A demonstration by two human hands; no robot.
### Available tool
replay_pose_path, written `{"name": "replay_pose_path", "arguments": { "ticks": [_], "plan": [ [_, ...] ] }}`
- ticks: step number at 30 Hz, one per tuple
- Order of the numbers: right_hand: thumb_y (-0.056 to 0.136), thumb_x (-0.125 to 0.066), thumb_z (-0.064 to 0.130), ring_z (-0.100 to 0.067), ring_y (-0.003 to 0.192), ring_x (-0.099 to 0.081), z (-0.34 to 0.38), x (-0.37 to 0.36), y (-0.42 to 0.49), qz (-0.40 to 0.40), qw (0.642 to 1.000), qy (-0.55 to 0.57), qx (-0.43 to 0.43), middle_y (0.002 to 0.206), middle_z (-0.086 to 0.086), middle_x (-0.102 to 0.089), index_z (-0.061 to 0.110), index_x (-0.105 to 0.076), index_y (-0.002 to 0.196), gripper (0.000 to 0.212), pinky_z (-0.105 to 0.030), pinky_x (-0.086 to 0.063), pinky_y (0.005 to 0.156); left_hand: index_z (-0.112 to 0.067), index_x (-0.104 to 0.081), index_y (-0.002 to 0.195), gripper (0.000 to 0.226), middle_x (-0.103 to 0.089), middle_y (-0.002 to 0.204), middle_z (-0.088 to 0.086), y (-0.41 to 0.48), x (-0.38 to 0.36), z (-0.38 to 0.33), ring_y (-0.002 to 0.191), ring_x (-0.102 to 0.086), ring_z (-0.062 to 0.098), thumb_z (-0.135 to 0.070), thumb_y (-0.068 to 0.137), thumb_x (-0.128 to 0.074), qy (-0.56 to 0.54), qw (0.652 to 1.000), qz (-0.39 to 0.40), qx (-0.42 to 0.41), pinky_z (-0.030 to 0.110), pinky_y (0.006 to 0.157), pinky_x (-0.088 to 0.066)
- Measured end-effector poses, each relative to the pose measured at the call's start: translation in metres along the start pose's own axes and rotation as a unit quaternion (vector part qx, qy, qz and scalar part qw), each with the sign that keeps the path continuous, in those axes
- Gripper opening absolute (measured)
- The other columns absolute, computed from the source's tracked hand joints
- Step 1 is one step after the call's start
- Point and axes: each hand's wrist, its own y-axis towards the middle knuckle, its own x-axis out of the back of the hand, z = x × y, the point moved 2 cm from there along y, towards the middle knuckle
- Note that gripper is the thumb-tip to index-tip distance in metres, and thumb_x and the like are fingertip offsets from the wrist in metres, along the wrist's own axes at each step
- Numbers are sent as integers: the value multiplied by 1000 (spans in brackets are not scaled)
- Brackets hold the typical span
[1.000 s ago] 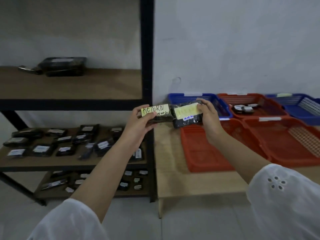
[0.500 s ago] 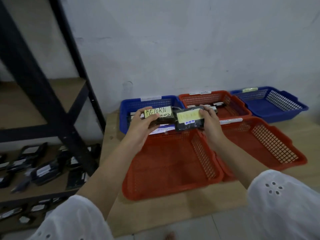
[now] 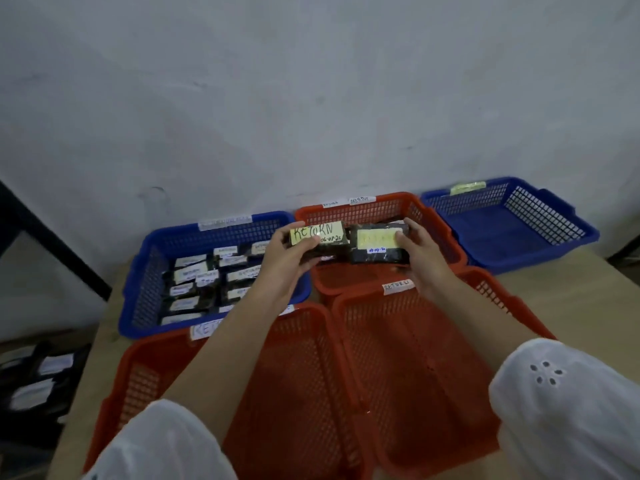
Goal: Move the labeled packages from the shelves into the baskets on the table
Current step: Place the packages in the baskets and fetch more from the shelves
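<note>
Evidently for label-checking, the left hand (image 3: 287, 259) pinches a dark wrapped package marked RETURN (image 3: 317, 237), the right hand (image 3: 420, 259) a faint-labelled dark package (image 3: 377, 249), both above a red mesh basket (image 3: 393, 210).

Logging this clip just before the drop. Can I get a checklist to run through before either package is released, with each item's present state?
1. Left hand grips the RETURN package: ok.
2. Right hand grips the second package: ok.
3. Second package's yellow label is readable: not ok, the writing is too faint.
4. Front right red basket has room: ok, nothing lies in the part in view.
5. Its tag matches RETURN: ok, it reads RETUR.
6. Packages are over a matching basket: not ok, both appear above the back red basket.
</note>
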Motion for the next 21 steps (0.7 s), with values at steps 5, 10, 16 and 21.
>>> {"name": "replay_pose_path", "arguments": {
  "ticks": [5, 10, 16, 21],
  "plan": [
    [92, -57, 5, -24, 93, -65, -16, 8, 66, 73, 991, -44, -104, 121, -12, -57, 25, -39, 139, 54, -37, -57, 71, -18, -55, 102, 24, -58, 111, 11, 28, -17, 17, 99, -61, 19, 1, 87, -60, -51, 996, -74, -10, 25, 71, -59],
    [89, -57, -3, -27, 97, -58, -47, -20, 110, 136, 961, -161, -176, 127, -17, -50, 20, -38, 135, 55, -35, -53, 67, -19, -55, 104, 25, -58, 113, 10, 42, -11, 34, 101, -61, 19, 0, 88, -60, -64, 988, -142, -12, 23, 70, -58],
    [87, -57, -8, -30, 117, -51, -87, -49, 130, 165, 944, -229, -173, 129, -19, -51, 10, -36, 138, 58, -35, -48, 94, -17, -52, 115, 32, -55, 124, 16, 54, -5, 47, 110, -60, 23, -2, 88, -60, -57, 984, -169, 4, 26, 75, -58],
    [85, -66, 2, -31, 111, -55, -97, -51, 141, 145, 921, -351, -89, 126, -18, -54, 10, -42, 133, 55, -37, -50, 92, -18, -54, 109, 28, -57, 121, 15, 61, -8, 50, 110, -60, 24, -2, 87, -62, -41, 984, -172, 18, 26, 77, -58]
  ]
}}
